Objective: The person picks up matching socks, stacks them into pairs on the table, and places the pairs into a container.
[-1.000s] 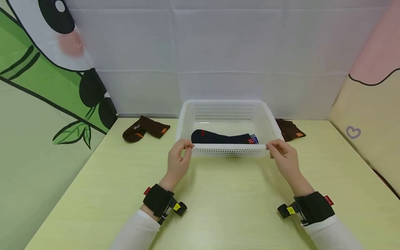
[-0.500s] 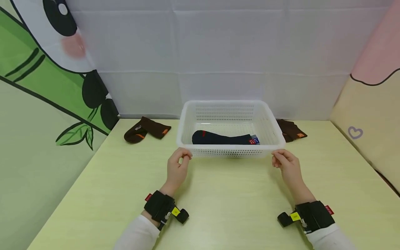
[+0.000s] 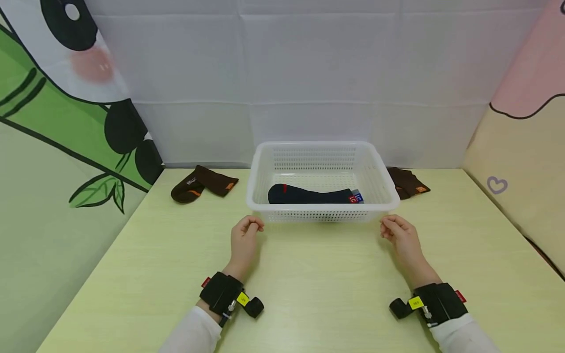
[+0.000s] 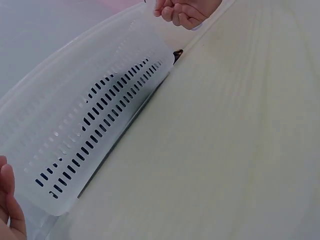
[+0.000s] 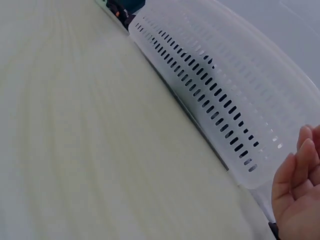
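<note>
Head view: basket [image 3: 324,207] lies lengthwise left to right, left hand [image 3: 244,240] and right hand [image 3: 402,239] just beside, grips empty, loosely curled.

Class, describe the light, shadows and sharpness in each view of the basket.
Head view: even light, soft shadows beside the left hand and right hand, basket fairly sharp; left wrist view: paler, greyer table, basket slanting across the picture; right wrist view: similarly pale, right hand cut off at the edge.
</note>
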